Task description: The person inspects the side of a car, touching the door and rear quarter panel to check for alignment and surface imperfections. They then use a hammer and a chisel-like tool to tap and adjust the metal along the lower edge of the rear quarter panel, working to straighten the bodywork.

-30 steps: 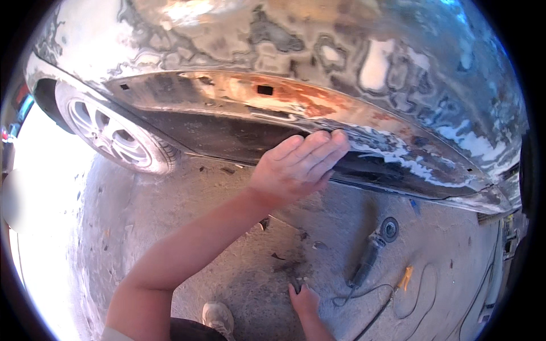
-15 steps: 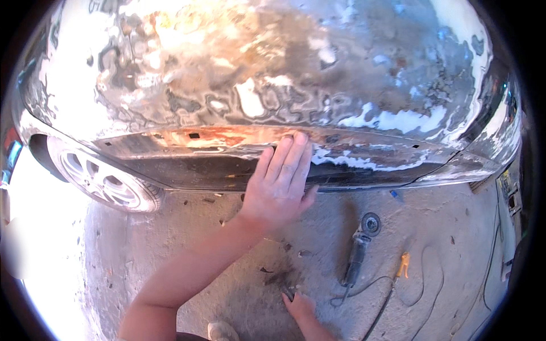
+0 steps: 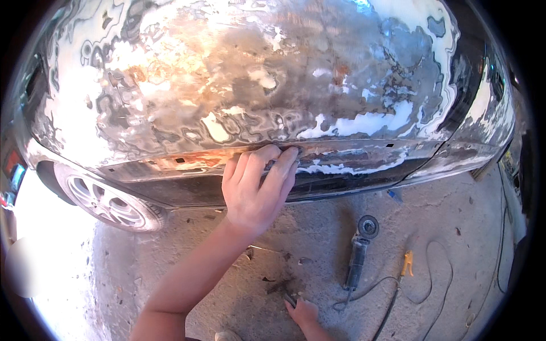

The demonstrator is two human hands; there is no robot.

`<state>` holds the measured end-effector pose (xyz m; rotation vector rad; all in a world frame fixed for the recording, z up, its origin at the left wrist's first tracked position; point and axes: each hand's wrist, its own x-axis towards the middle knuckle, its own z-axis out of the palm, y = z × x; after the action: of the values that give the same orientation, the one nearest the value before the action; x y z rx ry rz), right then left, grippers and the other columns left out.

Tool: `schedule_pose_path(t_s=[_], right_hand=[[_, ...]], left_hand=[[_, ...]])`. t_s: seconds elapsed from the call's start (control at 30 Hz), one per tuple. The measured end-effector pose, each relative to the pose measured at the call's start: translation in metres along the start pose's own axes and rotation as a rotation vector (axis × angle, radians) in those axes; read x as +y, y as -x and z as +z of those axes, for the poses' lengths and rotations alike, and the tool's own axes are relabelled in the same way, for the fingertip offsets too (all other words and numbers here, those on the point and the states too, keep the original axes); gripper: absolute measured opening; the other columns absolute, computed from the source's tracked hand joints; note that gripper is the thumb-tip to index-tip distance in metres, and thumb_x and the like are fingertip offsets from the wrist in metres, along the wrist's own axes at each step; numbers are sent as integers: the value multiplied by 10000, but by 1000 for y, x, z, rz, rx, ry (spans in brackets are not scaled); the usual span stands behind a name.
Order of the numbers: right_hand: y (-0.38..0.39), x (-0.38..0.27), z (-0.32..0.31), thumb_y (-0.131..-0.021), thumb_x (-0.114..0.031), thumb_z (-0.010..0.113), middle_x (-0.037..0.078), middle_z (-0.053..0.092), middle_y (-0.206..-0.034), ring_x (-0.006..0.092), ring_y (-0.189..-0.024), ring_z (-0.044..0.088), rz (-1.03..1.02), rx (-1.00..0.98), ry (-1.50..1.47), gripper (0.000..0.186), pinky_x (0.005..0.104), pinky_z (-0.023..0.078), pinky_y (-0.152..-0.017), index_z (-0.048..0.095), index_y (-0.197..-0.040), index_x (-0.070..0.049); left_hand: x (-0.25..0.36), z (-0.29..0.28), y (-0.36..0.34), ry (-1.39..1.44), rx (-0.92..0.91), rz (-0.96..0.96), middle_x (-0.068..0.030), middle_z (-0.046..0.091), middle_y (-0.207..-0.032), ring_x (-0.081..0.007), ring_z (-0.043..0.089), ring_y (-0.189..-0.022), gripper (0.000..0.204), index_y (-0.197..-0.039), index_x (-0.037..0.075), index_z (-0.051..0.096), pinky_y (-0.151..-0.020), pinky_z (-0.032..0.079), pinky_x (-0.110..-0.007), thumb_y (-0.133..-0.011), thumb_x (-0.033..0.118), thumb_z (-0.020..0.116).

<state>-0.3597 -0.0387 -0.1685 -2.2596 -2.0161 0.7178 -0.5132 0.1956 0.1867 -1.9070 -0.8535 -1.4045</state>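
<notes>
A car door [image 3: 227,85] with patchy bare metal, white filler and rust-brown areas fills the upper part of the view. My left hand [image 3: 253,190] reaches up to the door's lower strip [image 3: 352,156]. Its fingers are bent and partly apart, the tips touching the strip just under the crease, with nothing visible in them. Low in the picture, my right hand [image 3: 304,311] is closed around a small dark object [image 3: 291,299]; most of it is hidden, so its kind does not show.
An angle grinder [image 3: 358,253] lies on the dusty concrete floor. To its right is an air blow gun [image 3: 407,263] with an orange handle and a dark hose [image 3: 389,304]. A car wheel [image 3: 105,199] stands at left. Small debris is scattered about.
My left hand has gone from flat, outstretched fingers to bent ones and sits slightly further left and lower. The view has shifted a little. My right hand keeps its hold low down.
</notes>
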Motion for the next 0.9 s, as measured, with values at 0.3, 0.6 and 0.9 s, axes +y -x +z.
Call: schedule_pose_path(t_s=[0.3, 0.6, 0.9], right_hand=[[1, 2, 1, -870, -610, 501, 144, 676, -746, 321, -705, 669, -9, -27, 20, 598, 449, 532, -625, 675, -856, -38], [3, 0, 2, -871, -574, 530, 130, 667, -711, 313, -672, 666, -12, 44, 30, 543, 452, 524, -578, 670, -787, -56], [1, 2, -4, -889, -588, 483, 153, 691, -780, 314, -726, 681, -1, -68, 9, 584, 446, 532, -619, 683, -816, -44]], left_hand=[[3, 6, -15, 13, 90, 3, 4, 566, -722, -158, 560, -627, 235, -854, 103, 632, -549, 353, -294, -678, 61, 782], [8, 12, -4, 13, 28, -89, 23, 529, -602, -145, 526, -518, 234, -719, 123, 565, -497, 351, -284, -693, 96, 796], [5, 5, -7, 15, 4, -21, -20, 596, -794, -165, 572, -606, 354, -1004, 107, 619, -553, 458, -289, -703, 128, 803]])
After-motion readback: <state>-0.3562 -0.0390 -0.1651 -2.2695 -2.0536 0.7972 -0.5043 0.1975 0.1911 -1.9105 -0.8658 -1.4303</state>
